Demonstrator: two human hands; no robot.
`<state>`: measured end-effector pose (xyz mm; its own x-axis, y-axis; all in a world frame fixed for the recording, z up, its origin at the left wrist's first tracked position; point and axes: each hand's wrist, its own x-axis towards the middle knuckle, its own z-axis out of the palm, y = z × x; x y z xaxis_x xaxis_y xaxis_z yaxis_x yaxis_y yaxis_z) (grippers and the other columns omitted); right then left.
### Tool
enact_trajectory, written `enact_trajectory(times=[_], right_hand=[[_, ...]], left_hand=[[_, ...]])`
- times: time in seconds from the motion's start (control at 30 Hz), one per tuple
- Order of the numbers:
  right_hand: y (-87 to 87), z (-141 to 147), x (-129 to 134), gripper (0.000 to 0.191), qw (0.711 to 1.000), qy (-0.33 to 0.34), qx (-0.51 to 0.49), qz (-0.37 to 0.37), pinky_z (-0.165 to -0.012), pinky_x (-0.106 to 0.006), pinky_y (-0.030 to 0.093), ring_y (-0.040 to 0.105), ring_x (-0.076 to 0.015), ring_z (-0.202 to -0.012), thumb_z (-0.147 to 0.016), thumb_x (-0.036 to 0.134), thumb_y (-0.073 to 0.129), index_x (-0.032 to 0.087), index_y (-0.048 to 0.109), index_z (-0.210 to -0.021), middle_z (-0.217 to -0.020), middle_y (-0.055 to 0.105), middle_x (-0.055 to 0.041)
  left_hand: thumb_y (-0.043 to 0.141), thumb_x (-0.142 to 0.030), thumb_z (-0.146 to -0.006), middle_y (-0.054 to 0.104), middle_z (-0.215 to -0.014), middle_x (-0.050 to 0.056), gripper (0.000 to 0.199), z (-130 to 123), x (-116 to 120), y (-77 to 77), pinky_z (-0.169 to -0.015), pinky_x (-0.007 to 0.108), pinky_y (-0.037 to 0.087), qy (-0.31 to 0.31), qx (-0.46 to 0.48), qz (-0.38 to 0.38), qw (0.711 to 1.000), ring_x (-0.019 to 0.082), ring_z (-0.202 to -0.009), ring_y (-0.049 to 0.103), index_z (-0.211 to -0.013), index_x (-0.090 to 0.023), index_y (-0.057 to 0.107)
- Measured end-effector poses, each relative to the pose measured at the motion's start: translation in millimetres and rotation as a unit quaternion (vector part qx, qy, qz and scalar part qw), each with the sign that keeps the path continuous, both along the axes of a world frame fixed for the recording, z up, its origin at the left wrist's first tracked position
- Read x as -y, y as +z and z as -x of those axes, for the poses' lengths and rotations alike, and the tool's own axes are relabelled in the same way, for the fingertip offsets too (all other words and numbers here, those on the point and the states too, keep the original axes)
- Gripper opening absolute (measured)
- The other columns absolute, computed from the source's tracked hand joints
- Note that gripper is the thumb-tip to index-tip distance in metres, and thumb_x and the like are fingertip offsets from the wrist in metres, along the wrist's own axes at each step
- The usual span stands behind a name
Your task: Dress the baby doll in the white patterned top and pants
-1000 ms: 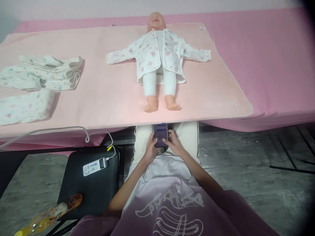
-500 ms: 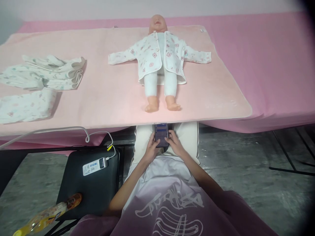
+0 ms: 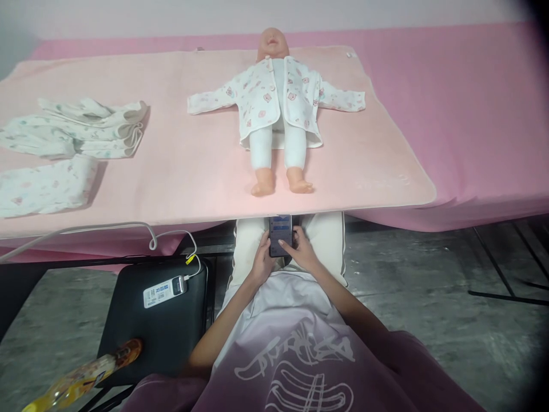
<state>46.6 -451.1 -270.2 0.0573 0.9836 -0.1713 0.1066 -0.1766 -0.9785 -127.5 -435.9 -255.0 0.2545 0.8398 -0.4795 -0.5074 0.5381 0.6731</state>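
Note:
A dark smartphone (image 3: 281,237) with a lit screen is held upright over my lap, its top reaching the table edge. My left hand (image 3: 262,258) grips its left side. From the right, my right hand (image 3: 303,252) holds the other side, its thumb lying over the lower screen. Beyond the phone, a baby doll (image 3: 273,44) lies on its back on the table, feet toward me. The doll wears white leggings (image 3: 261,147) and an unfastened white patterned jacket (image 3: 261,106), sleeves spread out to both sides.
Folded patterned baby clothes (image 3: 103,129) and another folded bundle (image 3: 47,184) lie at left on a pale pink mat (image 3: 180,171). A black stool (image 3: 158,337) bears a cabled white power bank (image 3: 165,292) and a yellow-capped bottle (image 3: 86,375). Metal legs (image 3: 493,294) stand at right.
My left thumb has drawn back from the screen to the phone's left edge. My right thumb has moved left across the lower screen. The doll and clothes stay in place.

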Motion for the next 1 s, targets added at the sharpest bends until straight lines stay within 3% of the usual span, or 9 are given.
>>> enact_trajectory(times=[0.23, 0.43, 0.77, 1.0], right_hand=[[-1.9, -7.1, 2.6, 0.043, 0.998, 0.037, -0.052, -0.022, -0.103, -0.042, 0.062, 0.077, -0.0260, -0.111, -0.110, 0.059, 0.066, 0.029, 0.054, -0.139, -0.120, 0.080, -0.0062], [-6.6, -9.0, 4.6, 0.043, 0.998, 0.042, -0.040, -0.035, -0.105, -0.043, 0.063, 0.078, -0.0264, -0.111, -0.110, 0.054, 0.066, 0.030, 0.054, -0.144, -0.123, 0.081, -0.0066], [-3.5, -11.9, 4.3, 0.041, 0.995, 0.060, -0.066, -0.033, -0.105, -0.043, 0.061, 0.077, -0.0262, -0.112, -0.111, 0.052, 0.064, 0.031, 0.055, -0.144, -0.124, 0.079, -0.0058], [-6.8, -11.1, 5.6, 0.049, 0.995, 0.070, -0.047, -0.045, -0.105, -0.046, 0.062, 0.076, -0.0271, -0.115, -0.108, 0.050, 0.069, 0.031, 0.050, -0.148, -0.127, 0.079, -0.0079]], left_hand=[[0.082, -0.051, -0.099, 0.066, -0.166, 0.009, 0.059, -1.1, -1.4, 3.6, -0.129, 0.047, 0.053, 0.004, 0.031, -0.022, 0.999, 0.035, -0.163, 0.054, -0.153, -0.029, 0.070], [0.077, -0.049, -0.104, 0.071, -0.160, 0.008, 0.047, -1.6, -2.7, 7.6, -0.124, 0.044, 0.056, 0.008, 0.050, -0.031, 0.998, 0.033, -0.160, 0.057, -0.147, -0.029, 0.074], [0.083, -0.048, -0.100, 0.069, -0.160, 0.008, 0.049, -3.1, -1.9, 6.6, -0.124, 0.042, 0.055, 0.025, 0.031, -0.027, 0.999, 0.032, -0.157, 0.058, -0.144, -0.027, 0.075], [0.085, -0.047, -0.099, 0.071, -0.156, 0.007, 0.046, -2.5, -1.7, 4.3, -0.122, 0.041, 0.057, 0.033, 0.026, -0.012, 0.999, 0.032, -0.154, 0.060, -0.140, -0.029, 0.077]])
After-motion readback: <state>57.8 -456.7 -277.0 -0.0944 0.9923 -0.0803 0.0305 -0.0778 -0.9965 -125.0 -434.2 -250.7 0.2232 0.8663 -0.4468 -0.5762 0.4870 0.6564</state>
